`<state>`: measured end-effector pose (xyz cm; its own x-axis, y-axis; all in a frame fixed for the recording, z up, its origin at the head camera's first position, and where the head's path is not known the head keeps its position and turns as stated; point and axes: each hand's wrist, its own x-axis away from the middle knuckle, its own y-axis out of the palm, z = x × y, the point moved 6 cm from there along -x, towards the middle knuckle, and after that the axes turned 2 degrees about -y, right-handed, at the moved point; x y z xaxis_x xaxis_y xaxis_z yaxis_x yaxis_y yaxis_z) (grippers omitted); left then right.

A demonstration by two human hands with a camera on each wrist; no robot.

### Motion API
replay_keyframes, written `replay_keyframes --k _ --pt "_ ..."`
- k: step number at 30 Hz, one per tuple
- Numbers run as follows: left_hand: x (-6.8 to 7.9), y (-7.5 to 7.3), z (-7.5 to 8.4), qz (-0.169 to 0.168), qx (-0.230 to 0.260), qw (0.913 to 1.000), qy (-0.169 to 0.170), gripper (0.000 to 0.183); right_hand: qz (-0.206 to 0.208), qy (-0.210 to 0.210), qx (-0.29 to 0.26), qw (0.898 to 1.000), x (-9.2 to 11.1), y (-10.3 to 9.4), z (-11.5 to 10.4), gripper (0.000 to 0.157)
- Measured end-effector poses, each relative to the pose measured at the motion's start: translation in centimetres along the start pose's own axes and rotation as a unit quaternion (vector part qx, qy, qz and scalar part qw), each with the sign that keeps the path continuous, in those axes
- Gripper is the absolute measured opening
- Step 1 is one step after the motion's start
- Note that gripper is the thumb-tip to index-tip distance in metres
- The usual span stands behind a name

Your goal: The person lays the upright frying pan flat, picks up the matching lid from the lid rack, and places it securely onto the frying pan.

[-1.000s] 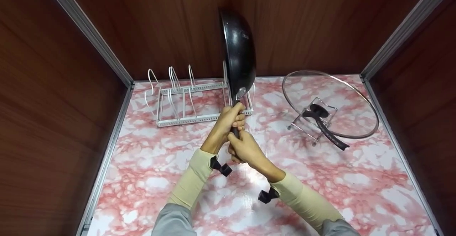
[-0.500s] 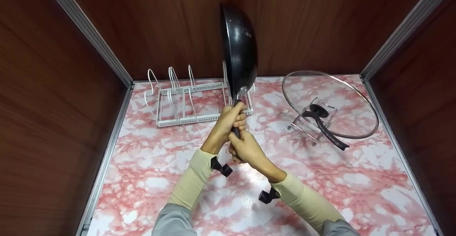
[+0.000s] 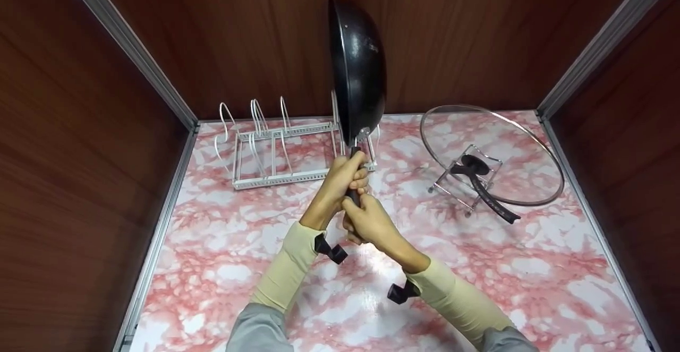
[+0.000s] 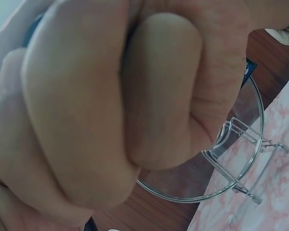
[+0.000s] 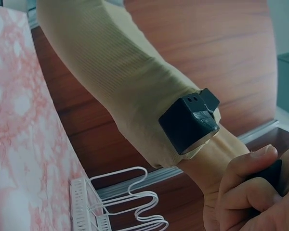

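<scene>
In the head view a black wok (image 3: 364, 70) stands on its side, its hollow facing left and its dark handle (image 3: 354, 195) pointing down toward me. My left hand (image 3: 341, 179) grips the handle close to the wok's body. Lower down, my right hand (image 3: 369, 218) holds the end of the same handle, thumb on top. Curled fingers (image 4: 82, 110) fill most of the left wrist view and hide the handle there. The wok's lower part overlaps the right end of a white wire rack (image 3: 281, 179) in the head view.
At right, a clear glass lid (image 3: 523, 150) with a black handle (image 3: 491, 200) leans on a small chrome wire stand (image 3: 451, 195). Dark wood-look panels (image 3: 239, 39) enclose the back and sides of the red-and-white marbled table (image 3: 228, 272).
The wok has risen a little in the head view, its top edge shifting up and slightly right. Both hands keep their grip and barely move. The lid and rack stay put.
</scene>
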<state>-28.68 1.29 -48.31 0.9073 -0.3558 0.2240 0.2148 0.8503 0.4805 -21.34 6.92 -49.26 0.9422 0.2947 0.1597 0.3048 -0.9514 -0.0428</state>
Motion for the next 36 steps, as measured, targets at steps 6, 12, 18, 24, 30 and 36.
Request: replay_keyframes --k 6,12,18,24,30,36 --pt "0.1 0.2 0.1 -0.006 0.007 1.0 -0.002 0.029 -0.001 -0.002 -0.001 1.0 0.1 0.0 -0.2 0.04" --pt "0.2 0.6 0.3 -0.015 0.013 0.9998 -0.007 0.031 -0.001 -0.013 0.027 1.0 0.3 -0.2 -0.5 0.042" --pt "0.3 1.0 0.5 -0.021 0.012 0.9997 -0.006 0.032 0.003 -0.017 0.022 1.0 0.4 -0.3 -0.8 0.042" --pt "0.5 1.1 0.7 -0.022 0.009 0.9997 -0.003 0.023 0.004 -0.017 0.028 0.999 0.5 -0.3 -0.9 0.045" --pt "0.7 1.4 1.1 -0.024 0.004 0.9997 0.002 0.027 0.004 -0.019 0.015 1.0 0.6 -0.3 -1.2 0.038" --pt "1.0 1.5 1.3 -0.026 0.002 0.9997 0.004 0.028 0.001 -0.024 0.027 0.999 0.8 -0.3 -1.4 0.044"
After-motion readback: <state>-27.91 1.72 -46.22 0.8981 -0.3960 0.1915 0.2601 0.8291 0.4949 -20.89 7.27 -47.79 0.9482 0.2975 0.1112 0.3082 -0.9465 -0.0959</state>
